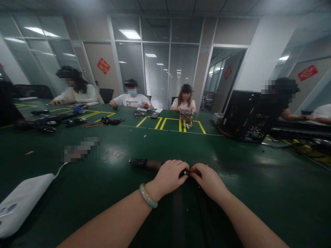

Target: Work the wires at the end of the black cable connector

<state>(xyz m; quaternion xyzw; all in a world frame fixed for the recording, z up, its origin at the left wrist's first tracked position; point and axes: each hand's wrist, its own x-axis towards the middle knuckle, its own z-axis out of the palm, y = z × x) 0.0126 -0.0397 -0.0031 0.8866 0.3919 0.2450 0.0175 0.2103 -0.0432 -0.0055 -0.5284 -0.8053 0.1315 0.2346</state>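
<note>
A dark cylindrical tool (151,164), by its shape an electric screwdriver, lies across the green table with its narrow metal tip pointing left. My left hand (169,175), with a bracelet at the wrist, is wrapped round its right end. A small light-coloured spot shows at that end, between the two hands. My right hand (205,177) pinches a small dark piece against this end, perhaps a cable plug; the fingers hide most of it. Dark cable-like strips run from below the hands toward me, too dim to make out clearly.
A white power bank (28,196) with a white cord lies at left, joined to a blurred-out object (80,150). Bundled cables (111,120) lie farther back. At right stands an open black computer case (241,115). Several people sit around the table.
</note>
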